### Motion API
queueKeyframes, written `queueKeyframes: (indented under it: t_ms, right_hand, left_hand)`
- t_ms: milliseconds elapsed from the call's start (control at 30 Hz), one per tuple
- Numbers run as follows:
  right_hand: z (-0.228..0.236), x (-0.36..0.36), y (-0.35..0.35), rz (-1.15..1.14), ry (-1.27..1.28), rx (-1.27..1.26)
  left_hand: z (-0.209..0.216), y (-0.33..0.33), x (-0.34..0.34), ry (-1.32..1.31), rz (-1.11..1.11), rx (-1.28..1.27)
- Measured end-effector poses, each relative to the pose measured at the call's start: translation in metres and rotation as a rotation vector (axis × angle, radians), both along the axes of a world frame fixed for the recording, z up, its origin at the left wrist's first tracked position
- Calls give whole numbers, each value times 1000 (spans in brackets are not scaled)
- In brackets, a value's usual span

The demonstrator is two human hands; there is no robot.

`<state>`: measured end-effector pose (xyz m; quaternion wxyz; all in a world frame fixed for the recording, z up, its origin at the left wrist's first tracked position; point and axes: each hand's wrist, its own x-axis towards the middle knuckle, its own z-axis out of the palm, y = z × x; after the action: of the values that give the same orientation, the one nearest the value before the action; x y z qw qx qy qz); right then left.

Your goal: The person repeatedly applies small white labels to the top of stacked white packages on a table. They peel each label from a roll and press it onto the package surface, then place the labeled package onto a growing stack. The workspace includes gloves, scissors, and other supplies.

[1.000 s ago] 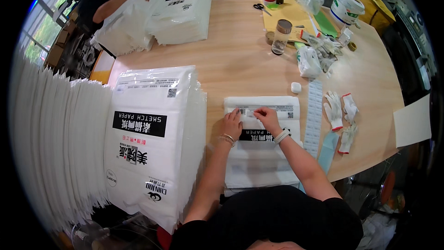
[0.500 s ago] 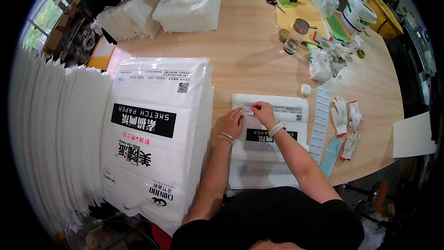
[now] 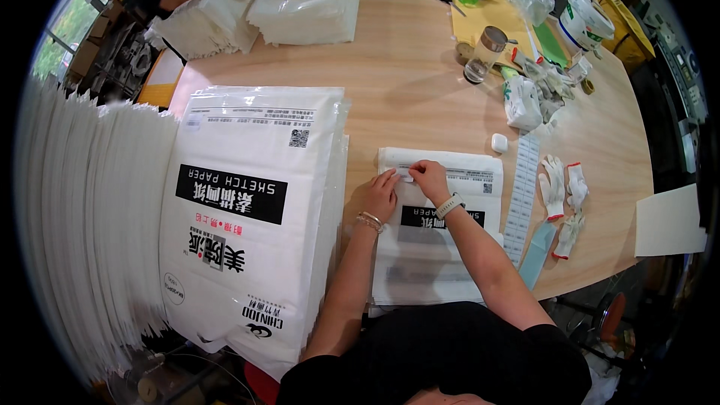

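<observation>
On the pale wood-grain table (image 3: 427, 97) lies a white rectangular plastic package (image 3: 424, 274) with a black printed band. The left hand (image 3: 381, 196), fingers loosely extended, rests at its upper left edge. The right hand (image 3: 429, 181) pinches a small white paper label (image 3: 404, 173), which lies between both hands' fingertips, above the band.

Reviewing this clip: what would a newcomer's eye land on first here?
Probably the bulky stack of white plastic packages with black printed panels, filling the left foreground. Next, near the centre, the person's bare left hand and bare right hand come close together over the upper part of a flat white package. White knitted gloves with red cuffs lie farther right on the pale wooden table.
</observation>
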<state>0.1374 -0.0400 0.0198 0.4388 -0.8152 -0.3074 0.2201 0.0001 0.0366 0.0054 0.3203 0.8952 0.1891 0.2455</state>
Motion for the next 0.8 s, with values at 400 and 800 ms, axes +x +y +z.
queueKeyframes:
  t_ms: [400,800]
  right_hand:
    - [15,-15,0,20,-549,-205]
    - [45,35,-244,-246,-206,-43]
  left_hand:
    - [-4,-7,3,117,11,83]
    - [9,49,56,258,139,62]
